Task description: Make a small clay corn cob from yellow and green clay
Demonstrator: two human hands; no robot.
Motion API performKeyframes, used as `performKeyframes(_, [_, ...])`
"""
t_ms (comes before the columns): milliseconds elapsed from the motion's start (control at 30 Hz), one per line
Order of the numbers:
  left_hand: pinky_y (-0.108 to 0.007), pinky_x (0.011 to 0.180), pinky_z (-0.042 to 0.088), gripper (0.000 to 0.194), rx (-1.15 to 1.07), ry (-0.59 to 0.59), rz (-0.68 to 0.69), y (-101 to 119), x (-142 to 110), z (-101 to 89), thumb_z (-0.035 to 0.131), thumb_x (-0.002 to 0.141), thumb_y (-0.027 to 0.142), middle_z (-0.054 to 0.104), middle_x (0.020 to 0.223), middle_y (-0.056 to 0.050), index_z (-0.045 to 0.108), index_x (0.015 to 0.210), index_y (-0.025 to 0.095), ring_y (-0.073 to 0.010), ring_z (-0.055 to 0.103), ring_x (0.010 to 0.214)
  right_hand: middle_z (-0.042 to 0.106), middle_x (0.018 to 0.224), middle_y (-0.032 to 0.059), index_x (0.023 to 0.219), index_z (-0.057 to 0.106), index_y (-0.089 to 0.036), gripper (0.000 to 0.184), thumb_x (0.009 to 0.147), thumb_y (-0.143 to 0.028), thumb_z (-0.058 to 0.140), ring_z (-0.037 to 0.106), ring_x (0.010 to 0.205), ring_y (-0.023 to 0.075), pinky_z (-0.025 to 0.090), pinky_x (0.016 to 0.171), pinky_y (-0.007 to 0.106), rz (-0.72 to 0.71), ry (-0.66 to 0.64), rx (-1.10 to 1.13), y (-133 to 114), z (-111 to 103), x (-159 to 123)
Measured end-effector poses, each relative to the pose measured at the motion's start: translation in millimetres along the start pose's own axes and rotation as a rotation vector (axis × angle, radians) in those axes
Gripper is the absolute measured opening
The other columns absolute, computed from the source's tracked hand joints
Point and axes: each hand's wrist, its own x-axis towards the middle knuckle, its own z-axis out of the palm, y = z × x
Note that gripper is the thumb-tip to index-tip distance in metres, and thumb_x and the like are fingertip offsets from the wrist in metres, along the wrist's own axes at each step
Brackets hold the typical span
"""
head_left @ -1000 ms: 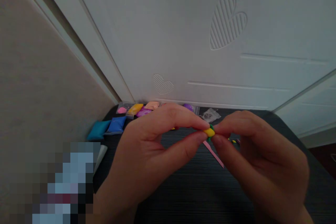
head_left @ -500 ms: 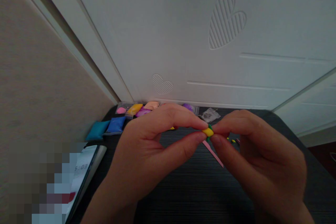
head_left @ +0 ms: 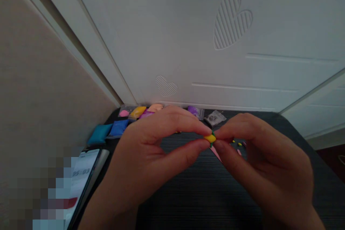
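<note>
A small yellow clay piece [head_left: 210,138] with a bit of green on it is pinched between both hands above a dark table [head_left: 188,194]. My left hand [head_left: 151,154] grips it with thumb and forefinger from the left. From the right, my right hand [head_left: 258,161] pinches it the same way. A thin pink stick [head_left: 216,152] lies on the table just below the fingers, partly hidden.
Small bags of coloured clay line the table's back: teal [head_left: 100,133], blue [head_left: 118,128], pink [head_left: 124,113], orange [head_left: 138,111], peach [head_left: 155,107], purple [head_left: 193,110], and a clear bag [head_left: 215,118]. A phone [head_left: 81,183] lies at the left. A white panelled door [head_left: 215,43] rises behind.
Both hands with the clay piece have sunk slightly and the view shifted a little; the phone at the left has come into sight. The pinch is unchanged.
</note>
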Motion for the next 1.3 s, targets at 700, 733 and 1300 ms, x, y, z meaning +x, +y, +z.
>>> performKeyframes(700, [-0.031,0.078,0.047,0.017,0.016,-0.024,0.000,1.7,0.4,0.3,0.062,0.068,0.016,0.066,0.080,-0.001,0.064,0.083,0.024,-0.0169,0.059,0.082,0.060,0.077,-0.0002,0.083,0.059,-0.022,0.019,0.069,-0.009,0.058,0.056,0.073,0.0126,0.045,0.061,0.025,-0.014,-0.075,-0.065,1.4,-5.1,0.4])
performKeyframes(733, [-0.031,0.078,0.047,0.017,0.017,-0.026,-0.001,2.0,0.4,0.1,0.062,0.068,0.015,0.066,0.080,-0.001,0.064,0.083,0.024,-0.0168,0.059,0.082,0.061,0.077,-0.0001,0.083,0.059,-0.022,0.019,0.069,-0.009,0.059,0.056,0.073,0.0128,0.045,0.062,0.025,-0.017,-0.083,-0.071,1.4,-5.5,0.5])
performKeyframes(1300, [-0.032,0.081,0.047,0.018,0.057,-0.023,-0.024,-0.4,-2.1,-3.6,0.063,0.068,0.017,0.067,0.083,0.000,0.064,0.084,0.025,-0.0185,0.060,0.087,0.061,0.078,0.0009,0.085,0.059,-0.021,0.017,0.071,-0.011,0.056,0.057,0.072,0.0131,0.046,0.062,0.026,-0.032,-0.085,-0.033,2.6,-6.6,0.3])
